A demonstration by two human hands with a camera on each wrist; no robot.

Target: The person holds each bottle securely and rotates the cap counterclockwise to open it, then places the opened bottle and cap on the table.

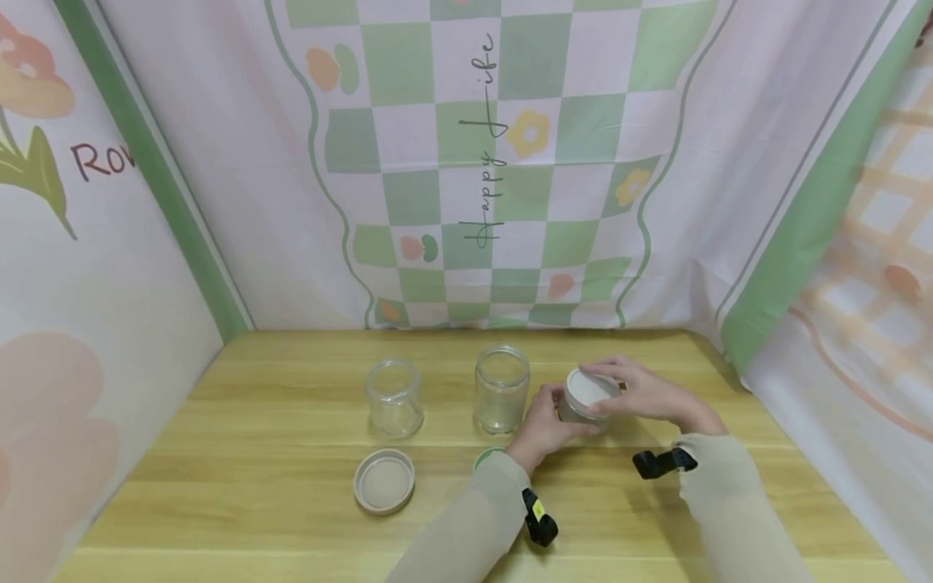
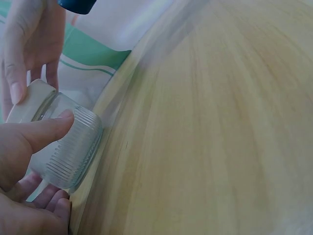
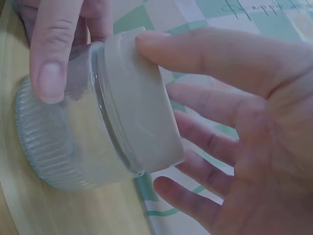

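Observation:
At the right of the table, a ribbed glass jar (image 3: 80, 142) stands with a white lid (image 3: 139, 105) on its mouth. My left hand (image 1: 545, 427) grips the jar's body from the side, thumb across the near wall in the left wrist view. The right hand (image 1: 645, 394) holds the lid by its rim, thumb on one side and fingers on the other. The lid sits over the jar's mouth; how tightly it is screwed on cannot be told. The jar appears to contain nothing.
Two lidless glass jars stand to the left, a taller jar (image 1: 501, 393) and a shorter jar (image 1: 394, 401). A beige lid (image 1: 384, 482) lies in front of the shorter one. A green lid (image 1: 487, 458) is mostly hidden by my left sleeve. A printed curtain (image 1: 466, 186) hangs behind the wooden table (image 1: 284, 453).

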